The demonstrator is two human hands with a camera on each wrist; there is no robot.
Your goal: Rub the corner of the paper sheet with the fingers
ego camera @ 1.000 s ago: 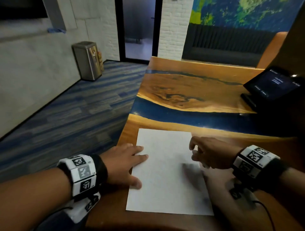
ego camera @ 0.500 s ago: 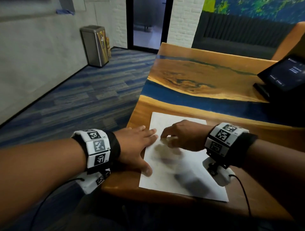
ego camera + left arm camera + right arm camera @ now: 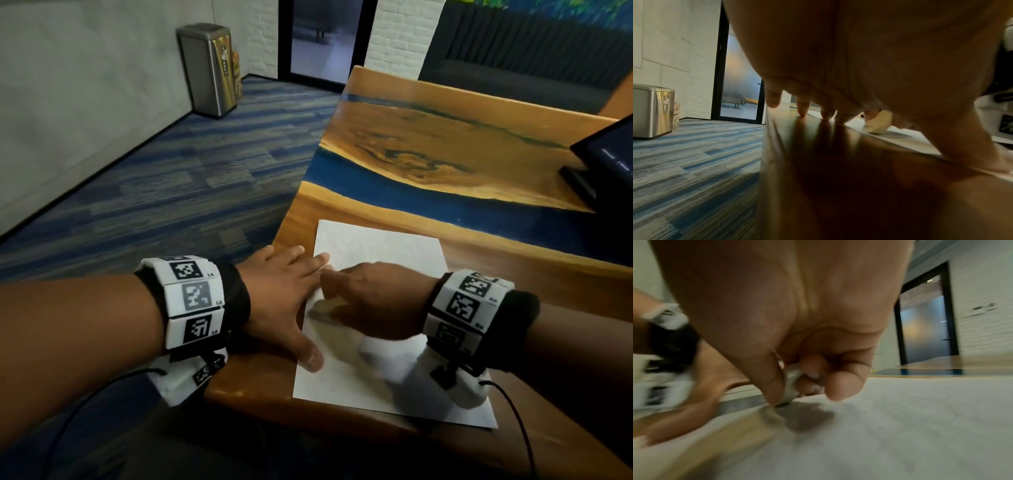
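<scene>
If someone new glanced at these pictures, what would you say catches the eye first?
Probably the white sheet of paper at the near edge of the wood-and-blue table. The left hand lies flat on the sheet's left edge, while the right hand pinches a small pale object against it. A steel bin stands by the far wall.

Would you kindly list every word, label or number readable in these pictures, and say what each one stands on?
"L3", "L4": small labels beside the black-and-white square markers on the left wristband.
Right wristband: small labels by its markers, too blurred to read.
Tablet screen: white lines of text, too small to read.
Trash bin: panel with marks, unreadable.
Sheet of paper: no text visible.
</scene>
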